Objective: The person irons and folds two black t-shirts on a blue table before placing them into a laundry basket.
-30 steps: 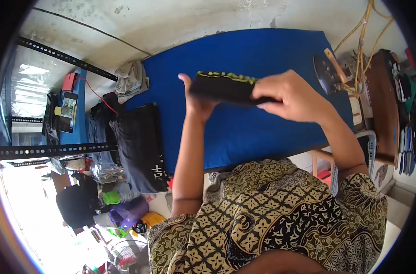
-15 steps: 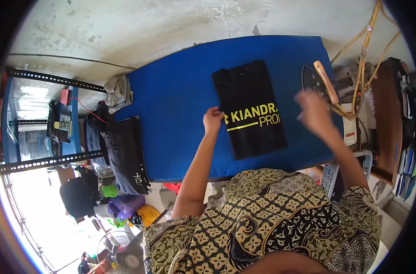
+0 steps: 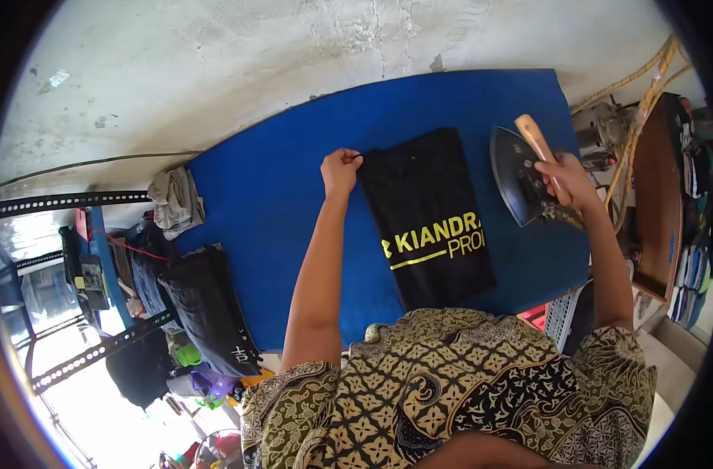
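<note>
A folded black T-shirt (image 3: pixel 427 191) with yellow lettering lies on the blue padded table (image 3: pixel 278 211). My left hand (image 3: pixel 342 172) is closed at the shirt's upper left corner, thumb and fingers pinching its edge. To the right of the shirt, my right hand (image 3: pixel 569 181) grips the wooden handle of a clothes iron (image 3: pixel 510 172). The iron's dark soleplate is tilted, its pointed end toward the wall, and it appears lifted off the table. It is apart from the shirt.
Folded dark clothes (image 3: pixel 208 305) hang over the table's left edge, with a grey cloth bundle (image 3: pixel 175 202) behind them. A yellowish wrapped cord (image 3: pixel 642 117) hangs at the right, near a brown wooden cabinet (image 3: pixel 655 211). A cracked wall (image 3: pixel 294 70) borders the table's far side.
My right hand has taken hold of the iron's handle and shifted the iron left, tilting it. My left hand has moved up from the shirt's side to its upper corner. The view has shifted.
</note>
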Demonstrator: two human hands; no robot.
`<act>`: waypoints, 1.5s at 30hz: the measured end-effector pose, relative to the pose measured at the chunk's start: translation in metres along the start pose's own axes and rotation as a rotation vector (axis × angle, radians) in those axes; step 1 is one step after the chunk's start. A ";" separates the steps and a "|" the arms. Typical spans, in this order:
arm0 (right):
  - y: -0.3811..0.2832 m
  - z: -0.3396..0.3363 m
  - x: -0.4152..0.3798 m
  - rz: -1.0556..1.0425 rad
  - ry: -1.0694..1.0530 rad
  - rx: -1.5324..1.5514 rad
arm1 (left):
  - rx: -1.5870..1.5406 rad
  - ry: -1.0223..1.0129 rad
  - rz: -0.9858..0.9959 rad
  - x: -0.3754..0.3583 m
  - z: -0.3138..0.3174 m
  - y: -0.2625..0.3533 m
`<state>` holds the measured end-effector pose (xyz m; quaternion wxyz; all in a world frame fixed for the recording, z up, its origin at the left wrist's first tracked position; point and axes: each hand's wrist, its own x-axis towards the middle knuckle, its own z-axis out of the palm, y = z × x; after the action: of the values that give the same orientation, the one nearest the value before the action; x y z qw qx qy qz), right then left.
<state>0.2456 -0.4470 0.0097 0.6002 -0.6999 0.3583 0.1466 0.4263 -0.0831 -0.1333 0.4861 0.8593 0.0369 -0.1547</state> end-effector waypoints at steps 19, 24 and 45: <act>-0.067 0.252 0.034 -0.547 -0.206 -0.916 | -0.031 0.018 -0.060 -0.322 0.026 -0.086; -0.095 0.267 0.057 -0.449 -0.095 -0.806 | 0.093 0.003 -0.045 -0.326 0.015 -0.074; 0.139 0.072 -0.117 -0.116 0.297 -0.135 | -1.265 -0.282 -1.288 -0.308 0.012 -0.100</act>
<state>0.0852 -0.3442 -0.0350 0.4997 -0.7720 0.3916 0.0303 0.1099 -0.0134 -0.1288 0.6862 0.2191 0.5275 -0.4505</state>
